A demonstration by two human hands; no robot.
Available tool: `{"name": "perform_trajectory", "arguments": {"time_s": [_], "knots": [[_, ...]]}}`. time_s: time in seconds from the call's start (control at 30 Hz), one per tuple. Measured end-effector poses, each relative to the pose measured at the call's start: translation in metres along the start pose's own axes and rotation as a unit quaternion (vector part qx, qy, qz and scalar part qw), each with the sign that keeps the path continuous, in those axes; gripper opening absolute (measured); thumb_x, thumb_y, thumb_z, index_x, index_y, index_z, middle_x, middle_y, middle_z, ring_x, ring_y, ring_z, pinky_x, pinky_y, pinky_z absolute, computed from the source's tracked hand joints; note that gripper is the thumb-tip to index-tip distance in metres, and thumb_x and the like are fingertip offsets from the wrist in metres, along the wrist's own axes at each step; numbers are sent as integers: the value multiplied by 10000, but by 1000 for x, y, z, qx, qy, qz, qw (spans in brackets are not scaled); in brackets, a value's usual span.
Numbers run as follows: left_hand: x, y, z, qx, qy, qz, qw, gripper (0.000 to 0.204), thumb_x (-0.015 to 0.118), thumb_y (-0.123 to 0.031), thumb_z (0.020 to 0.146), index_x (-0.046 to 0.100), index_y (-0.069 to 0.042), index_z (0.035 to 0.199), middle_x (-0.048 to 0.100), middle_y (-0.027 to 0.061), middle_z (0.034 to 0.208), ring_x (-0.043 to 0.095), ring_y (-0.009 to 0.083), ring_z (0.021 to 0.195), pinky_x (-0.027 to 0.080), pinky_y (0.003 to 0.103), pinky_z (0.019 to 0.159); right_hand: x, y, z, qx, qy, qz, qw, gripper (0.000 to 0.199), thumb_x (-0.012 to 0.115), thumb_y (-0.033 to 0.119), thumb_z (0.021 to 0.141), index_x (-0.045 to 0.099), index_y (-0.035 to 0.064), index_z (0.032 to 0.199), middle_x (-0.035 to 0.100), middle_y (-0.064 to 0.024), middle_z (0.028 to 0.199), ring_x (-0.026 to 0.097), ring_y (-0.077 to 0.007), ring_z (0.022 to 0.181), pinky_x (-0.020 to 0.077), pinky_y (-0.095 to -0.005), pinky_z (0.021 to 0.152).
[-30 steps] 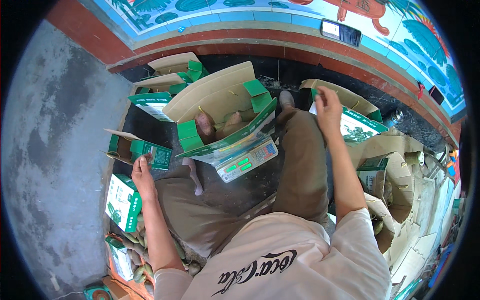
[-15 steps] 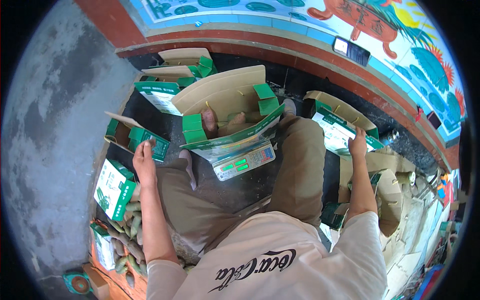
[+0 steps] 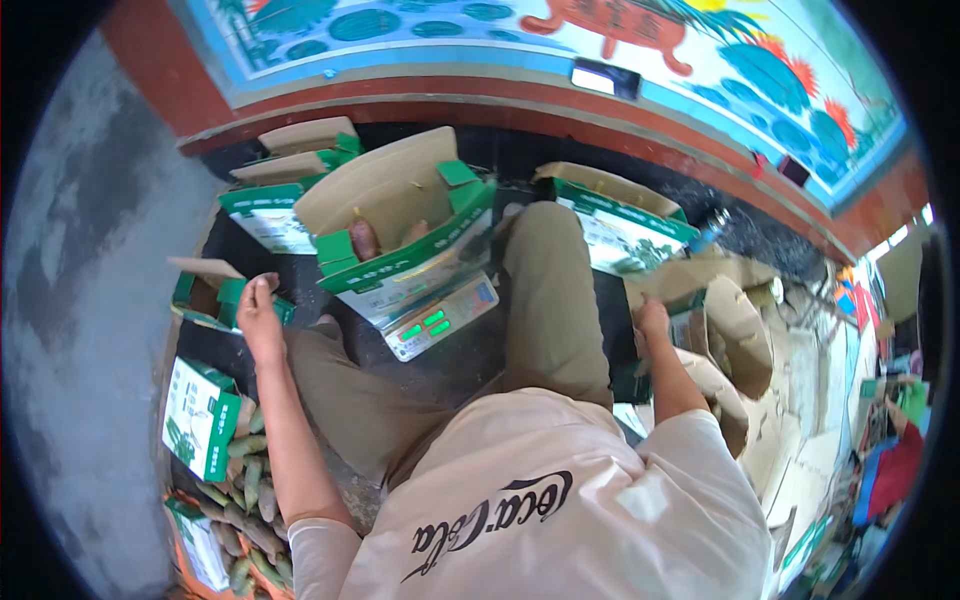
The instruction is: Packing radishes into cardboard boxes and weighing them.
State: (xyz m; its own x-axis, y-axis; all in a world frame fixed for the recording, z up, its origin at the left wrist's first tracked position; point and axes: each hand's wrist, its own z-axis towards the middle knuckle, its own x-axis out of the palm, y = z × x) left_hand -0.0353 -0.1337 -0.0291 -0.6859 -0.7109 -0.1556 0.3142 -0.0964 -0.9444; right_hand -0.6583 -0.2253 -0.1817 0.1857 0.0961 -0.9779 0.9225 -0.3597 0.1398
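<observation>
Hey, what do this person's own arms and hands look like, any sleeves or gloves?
The left hand and right hand are gloveless, with no watch visible. Short, loose, off-white sleeves leave both forearms bare, matching the shirt.

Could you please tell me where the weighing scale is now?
In the head view, the weighing scale is slightly left of centre, between the person's brown-trousered legs, its far side hidden by the large open carton.
</observation>
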Motion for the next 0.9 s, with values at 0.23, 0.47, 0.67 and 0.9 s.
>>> {"name": "perform_trajectory", "arguments": {"time_s": [0.23, 0.47, 0.67, 0.9], "knots": [[11, 6, 6, -23, 46, 31, 998, 269, 466, -234, 946, 619, -25, 1022, 645, 65, 1000, 588, 158, 953, 436, 326, 853, 40, -32, -46, 28, 61, 16, 998, 367, 566, 266, 810, 558, 85, 1129, 582, -162, 1138, 565, -303, 1072, 453, -393, 912], [13, 8, 14, -44, 90, 72, 992, 284, 446, -257, 953, 612, -38, 1022, 639, 72, 1033, 581, 168, 985, 419, 343, 866, 82, -28, -55, 19, 89, -12, 996, 331, 603, 204, 775, 578, 113, 1093, 576, -120, 1106, 553, -302, 1056, 434, -400, 910], [10, 14, 23, -70, 80, 70, 992, 303, 432, -268, 960, 596, -26, 1042, 640, 85, 1039, 586, 177, 982, 414, 341, 868, 111, -24, -52, 13, 129, -55, 990, 285, 595, 158, 753, 599, 116, 1034, 577, -100, 1098, 515, -281, 1086, 366, -404, 938], [17, 9, 24, -68, 91, 106, 988, 314, 429, -267, 963, 606, -19, 1035, 638, 89, 1012, 589, 167, 954, 444, 312, 827, 135, -33, -49, -16, 188, -132, 973, 329, 608, 197, 761, 608, 122, 1081, 573, -94, 1129, 485, -280, 1118, 277, -450, 1005]]}}
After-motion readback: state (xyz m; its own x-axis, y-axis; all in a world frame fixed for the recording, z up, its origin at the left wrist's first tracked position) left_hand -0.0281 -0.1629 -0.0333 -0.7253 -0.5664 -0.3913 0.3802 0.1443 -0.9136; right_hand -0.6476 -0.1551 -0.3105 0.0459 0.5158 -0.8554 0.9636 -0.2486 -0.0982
